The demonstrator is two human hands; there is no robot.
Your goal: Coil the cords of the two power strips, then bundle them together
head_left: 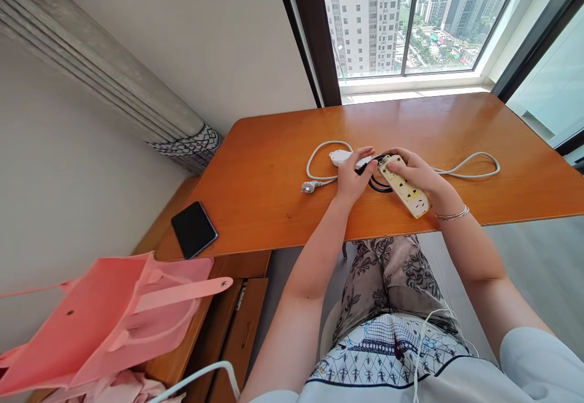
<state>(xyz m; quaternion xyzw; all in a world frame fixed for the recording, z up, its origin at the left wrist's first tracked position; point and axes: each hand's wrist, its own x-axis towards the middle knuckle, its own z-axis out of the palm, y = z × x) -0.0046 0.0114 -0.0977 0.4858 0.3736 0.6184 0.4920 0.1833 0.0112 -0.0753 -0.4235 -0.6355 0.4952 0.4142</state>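
A cream power strip (405, 190) with several sockets slants over the wooden table, and my right hand (410, 169) grips its upper end, thumb on top. My left hand (353, 175) is at the strip's black cable (381, 185), fingers curled around a dark part near the strip; the exact hold is partly hidden. Behind my left hand lies a white device (340, 157) with a white cord (314, 155) looping left to a plug (309, 186). Another white cord loop (490, 158) stretches out to the right of my right hand.
The orange-brown table (264, 184) runs up to a window. A black tablet-like device (194, 229) rests at its left front corner. Beside that corner is a pink bag (109, 312), above wooden drawers (244, 330). A tied curtain (137, 87) hangs at the left.
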